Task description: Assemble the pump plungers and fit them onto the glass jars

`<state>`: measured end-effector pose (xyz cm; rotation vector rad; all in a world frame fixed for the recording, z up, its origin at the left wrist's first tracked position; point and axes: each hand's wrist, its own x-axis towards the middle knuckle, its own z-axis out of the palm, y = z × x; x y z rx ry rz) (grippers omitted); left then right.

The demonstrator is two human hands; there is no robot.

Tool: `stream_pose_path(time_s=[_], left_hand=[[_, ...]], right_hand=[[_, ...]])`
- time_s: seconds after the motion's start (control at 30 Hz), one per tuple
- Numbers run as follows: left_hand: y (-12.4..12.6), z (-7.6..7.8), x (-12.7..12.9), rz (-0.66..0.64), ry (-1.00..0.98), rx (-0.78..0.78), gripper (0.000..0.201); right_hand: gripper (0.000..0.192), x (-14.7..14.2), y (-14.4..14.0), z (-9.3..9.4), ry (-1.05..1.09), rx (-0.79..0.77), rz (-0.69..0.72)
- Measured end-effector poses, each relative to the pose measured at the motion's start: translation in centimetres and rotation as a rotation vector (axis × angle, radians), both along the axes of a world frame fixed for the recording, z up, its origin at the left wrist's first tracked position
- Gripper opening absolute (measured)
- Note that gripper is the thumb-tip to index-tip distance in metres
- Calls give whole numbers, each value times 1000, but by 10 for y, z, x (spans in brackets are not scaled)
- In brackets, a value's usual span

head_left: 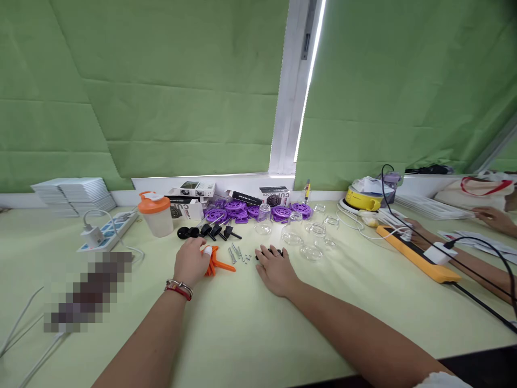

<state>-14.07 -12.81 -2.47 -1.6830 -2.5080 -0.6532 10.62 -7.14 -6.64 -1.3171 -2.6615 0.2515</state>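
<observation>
My left hand (190,262) rests on the pale green table (242,328) with its fingers closed around an orange tool (218,263) whose tip points right. My right hand (276,269) lies flat, fingers over a small black part (277,251). Between the hands lie several small screws (238,253). Just beyond them sit several black knobs (205,231), purple plastic wheels (258,210) and clear glass jars (299,234). A bracelet rings my left wrist.
An orange-lidded shaker bottle (155,214) stands at back left beside a white power strip (107,233). Small boxes (194,189) line the window sill. At right lie a yellow power strip (420,254), black cables and another person's arms (464,258).
</observation>
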Motion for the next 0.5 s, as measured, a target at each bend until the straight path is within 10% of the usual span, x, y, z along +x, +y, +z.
stream_pose_path(time_s=[0.5], left_hand=[[10,-31,-1,-203,137,-172,56]], right_hand=[[59,-22,38,-1,-82,22,-53]])
